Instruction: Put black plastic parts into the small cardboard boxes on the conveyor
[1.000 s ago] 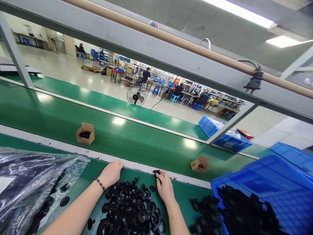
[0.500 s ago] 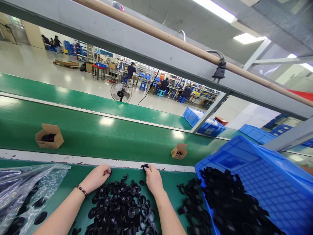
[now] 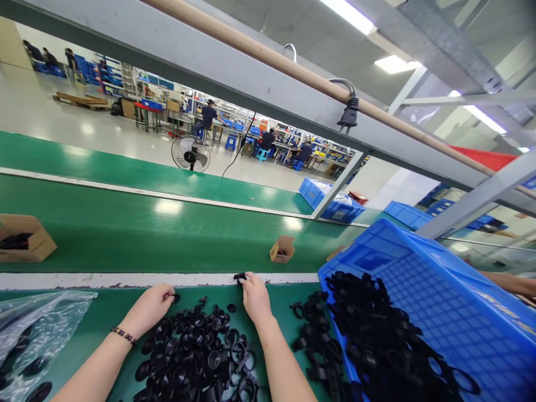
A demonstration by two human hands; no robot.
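My left hand [image 3: 154, 303] is closed in a pinch on a small round black cap [image 3: 176, 298] at the near edge of the belt. Farther right, my right hand [image 3: 255, 297] grips a black plastic ring clip [image 3: 240, 277], held over the white strip. Between my forearms lies a heap of black cup-shaped caps [image 3: 196, 340] on the green bench. A single black disc [image 3: 231, 307] rests apart from it, near my right hand. To the right of my right arm is a pile of black ring clips [image 3: 318, 329].
A tilted blue bin [image 3: 469, 301] full of black clips stands at right; a person's arm [image 3: 511, 283] shows behind it. A clear plastic bag [image 3: 54, 318] lies at left. Cardboard boxes [image 3: 282, 249] sit on the green belt [image 3: 167, 240]. A metal beam [image 3: 268, 84] crosses above.
My view has turned slightly right. The cardboard boxes sit farther left, and part of another shows behind the bin. Both hands keep their grips; a person's arm has appeared at right.
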